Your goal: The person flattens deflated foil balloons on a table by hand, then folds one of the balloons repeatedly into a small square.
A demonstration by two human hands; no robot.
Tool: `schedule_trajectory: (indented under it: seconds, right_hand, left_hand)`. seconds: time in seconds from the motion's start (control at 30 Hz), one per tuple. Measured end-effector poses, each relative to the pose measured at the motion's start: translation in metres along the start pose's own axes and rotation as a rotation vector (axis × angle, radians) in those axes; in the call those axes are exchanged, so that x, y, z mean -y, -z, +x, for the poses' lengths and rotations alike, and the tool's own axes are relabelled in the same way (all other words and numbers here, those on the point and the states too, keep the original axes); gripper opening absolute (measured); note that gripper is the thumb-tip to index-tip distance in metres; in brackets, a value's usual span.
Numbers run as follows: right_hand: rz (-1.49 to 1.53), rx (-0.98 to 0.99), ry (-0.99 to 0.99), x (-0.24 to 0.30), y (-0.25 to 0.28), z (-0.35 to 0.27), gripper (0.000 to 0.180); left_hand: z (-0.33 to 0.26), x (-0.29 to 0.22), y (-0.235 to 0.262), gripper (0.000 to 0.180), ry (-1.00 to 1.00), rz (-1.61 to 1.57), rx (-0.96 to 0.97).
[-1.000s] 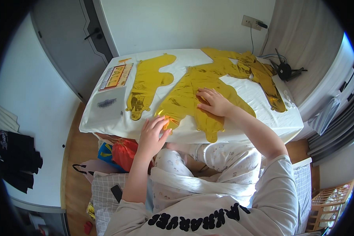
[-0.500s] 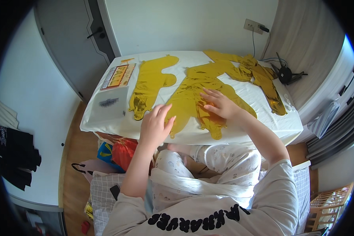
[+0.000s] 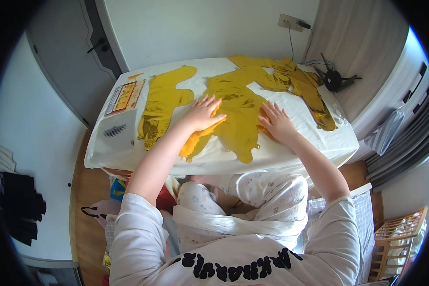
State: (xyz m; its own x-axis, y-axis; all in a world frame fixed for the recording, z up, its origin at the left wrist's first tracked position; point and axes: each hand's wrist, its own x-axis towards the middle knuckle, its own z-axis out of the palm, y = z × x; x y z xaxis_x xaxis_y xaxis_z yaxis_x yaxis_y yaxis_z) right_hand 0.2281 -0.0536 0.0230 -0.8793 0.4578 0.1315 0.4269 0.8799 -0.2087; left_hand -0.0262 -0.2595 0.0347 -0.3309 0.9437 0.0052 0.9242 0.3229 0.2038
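Observation:
A flat gold foil balloon [image 3: 240,112] with rounded lobes lies across the middle of the white-covered table [image 3: 162,164]. My left hand [image 3: 204,113] rests palm down on its left edge, fingers stretched out. Against its right edge lies my right hand [image 3: 277,123], fingers spread and palm down. Neither hand grips anything. Orange reflections show on the foil beside both palms. To the left is a second gold foil balloon [image 3: 164,102], crinkled at its near end. More crumpled gold foil [image 3: 295,78] is at the far right.
At the table's left are a printed picture card [image 3: 125,97] and a pale translucent sheet [image 3: 112,133] with dark scribbles. A black router [image 3: 332,80] with antennas and cables stands at the back right. A wall socket [image 3: 289,22] is above, and a wooden crib-like frame [image 3: 400,238] is at lower right.
My left hand has moved forward onto the foil, and my right hand has shifted to the balloon's right edge. The middle balloon lies smoother. The whole view has shifted slightly.

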Motion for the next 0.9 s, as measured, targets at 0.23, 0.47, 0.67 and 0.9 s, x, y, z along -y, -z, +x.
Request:
schedule_trajectory:
  seconds: [0.23,0.47,0.67,0.9]
  right_hand:
    - [-0.050,-0.003,0.019,-0.004,0.000,0.026,0.075]
    - [0.252,-0.103,0.024,-0.031,-0.001,0.028,0.065]
    - [0.749,-0.124,-0.089,-0.021,0.012,0.023,0.059]
    - [0.823,-0.151,-0.099,-0.032,0.005,0.027,0.056]
  left_hand:
    - [0.016,0.010,0.006,0.088,0.090,-0.025,0.036]
    - [0.018,-0.003,0.022,0.087,0.040,0.051,0.102]
    - [0.020,0.003,0.026,0.086,0.024,0.072,0.167]
    - [0.023,0.001,0.020,0.089,0.032,-0.051,0.149]
